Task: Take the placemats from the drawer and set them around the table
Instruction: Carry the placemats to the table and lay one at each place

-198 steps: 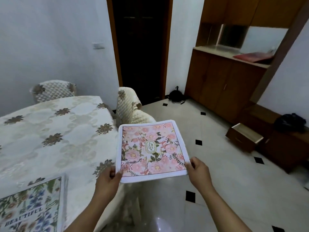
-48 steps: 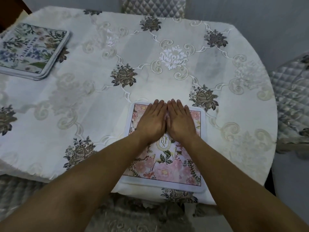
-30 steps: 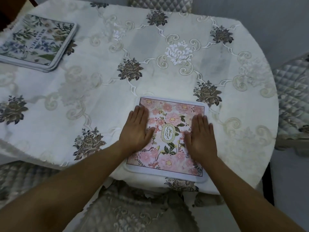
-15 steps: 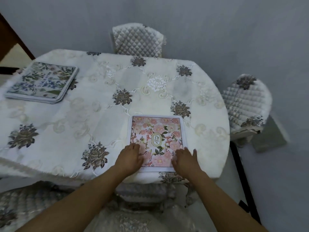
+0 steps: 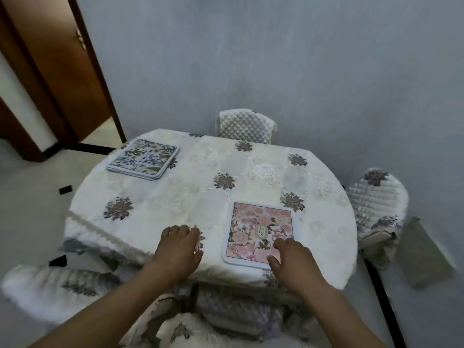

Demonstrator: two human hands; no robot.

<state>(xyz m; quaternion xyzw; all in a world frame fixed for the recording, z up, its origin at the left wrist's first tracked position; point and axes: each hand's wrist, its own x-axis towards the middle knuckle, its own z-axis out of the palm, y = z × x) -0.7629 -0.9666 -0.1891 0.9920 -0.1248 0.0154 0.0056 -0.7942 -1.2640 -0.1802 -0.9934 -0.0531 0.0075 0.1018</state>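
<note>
A pink floral placemat [image 5: 258, 227] lies flat near the front edge of the oval table [image 5: 190, 197], which wears a cream flowered cloth. My right hand [image 5: 292, 261] hovers over the mat's near right corner, fingers apart, holding nothing. My left hand [image 5: 179, 247] is off the mat, to its left, over the cloth at the table's edge, fingers loosely spread. A small stack of blue-green floral placemats [image 5: 144, 159] rests at the table's far left corner.
Quilted covered chairs stand at the far side [image 5: 246, 125], at the right [image 5: 376, 204] and just below me [image 5: 221, 320]. A brown wooden door [image 5: 55, 71] is at the left. A grey wall runs behind the table. Pale floor lies on both sides.
Both hands slid off the middle of the pink placemat toward me; my left hand left the mat and moved to the left. The view pulled back and up from the table.
</note>
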